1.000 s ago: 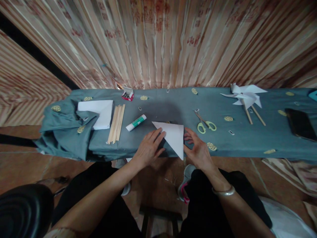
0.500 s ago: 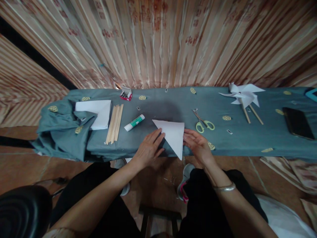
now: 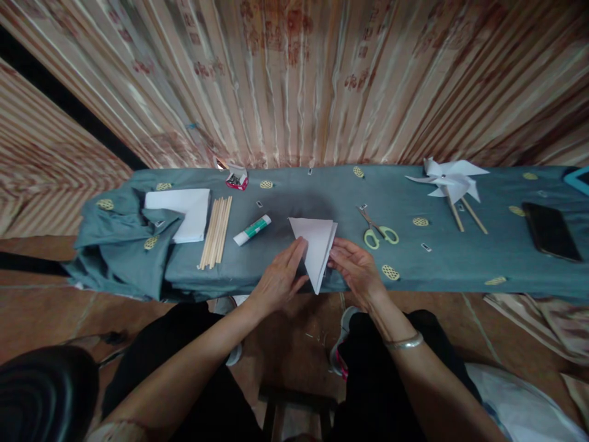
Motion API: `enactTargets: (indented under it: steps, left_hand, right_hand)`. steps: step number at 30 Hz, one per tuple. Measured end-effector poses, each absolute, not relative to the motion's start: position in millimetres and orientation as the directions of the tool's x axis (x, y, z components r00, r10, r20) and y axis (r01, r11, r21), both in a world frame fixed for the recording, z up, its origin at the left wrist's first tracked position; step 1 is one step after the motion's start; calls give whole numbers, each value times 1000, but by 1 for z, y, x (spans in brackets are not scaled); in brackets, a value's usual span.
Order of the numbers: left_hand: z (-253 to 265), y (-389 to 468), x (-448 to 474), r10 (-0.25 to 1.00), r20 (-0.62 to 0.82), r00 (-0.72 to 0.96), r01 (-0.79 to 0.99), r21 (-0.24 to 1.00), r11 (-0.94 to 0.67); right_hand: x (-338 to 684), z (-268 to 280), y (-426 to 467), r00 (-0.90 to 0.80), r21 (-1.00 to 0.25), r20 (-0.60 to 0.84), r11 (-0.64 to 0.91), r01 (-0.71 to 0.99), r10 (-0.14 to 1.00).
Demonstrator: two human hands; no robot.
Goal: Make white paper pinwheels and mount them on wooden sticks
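Folding step in progress — the white paper triangle (image 3: 314,247) is lying near the front edge of the worktop (image 3: 460,261), its lower tip reaching over that edge. The right hand (image 3: 356,270) is pinching the triangle's right-hand flap between thumb and fingers and is lifting it off the cloth, so the flap is standing partly upright. The left hand (image 3: 278,279) is lying flat, fingers spread, pressing the paper's left edge against the worktop.

Judgement: the flap is being carried toward 9 o'clock; bringing corner to corner and creasing would call for the left hand to be holding the sheet steady.

Edges and room — the front edge is running directly beneath both hands, so there is little support at 6 o'clock. The glue stick (image 3: 252,229) is sitting near at 10 o'clock, the wooden sticks (image 3: 215,231) and a paper stack (image 3: 184,212) beyond it. The scissors (image 3: 380,230) are lying near at 2 o'clock; a finished pinwheel (image 3: 448,181) and a phone (image 3: 550,232) are well apart to the right. Bare cloth is lying open at 12 o'clock.
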State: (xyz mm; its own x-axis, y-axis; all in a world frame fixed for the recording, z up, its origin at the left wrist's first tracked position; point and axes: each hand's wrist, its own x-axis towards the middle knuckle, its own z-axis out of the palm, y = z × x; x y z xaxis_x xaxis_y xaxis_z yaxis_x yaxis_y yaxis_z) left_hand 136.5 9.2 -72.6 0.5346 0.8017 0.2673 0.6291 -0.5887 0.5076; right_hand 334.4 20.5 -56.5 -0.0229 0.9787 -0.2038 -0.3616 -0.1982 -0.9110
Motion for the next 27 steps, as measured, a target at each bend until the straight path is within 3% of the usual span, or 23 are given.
enactTargets:
  steps: [7,11,17,22,27]
  left_hand:
    - [-74,6,135,807,272,524,577,584,-571]
    - [-71,3,138,825,275,493,488,698,-524]
    - [-63,9,140,872,241,427,355,842,-407]
    - [-75,31,122,967,162,198,471,849,-239]
    - [-84,54,96,970,221,105,603,762,-239]
  right_hand:
    - [324,-59,27,60,-974,-89,-74,-216,994]
    - [320,-56,30,93,-998,19,25,-64,995]
    - [312,-54,33,55,-993,53,46,113,997]
    - [316,-54,42,121,-979,96,72,188,988]
    - [321,-52,48,181,-946,109,46,322,977]
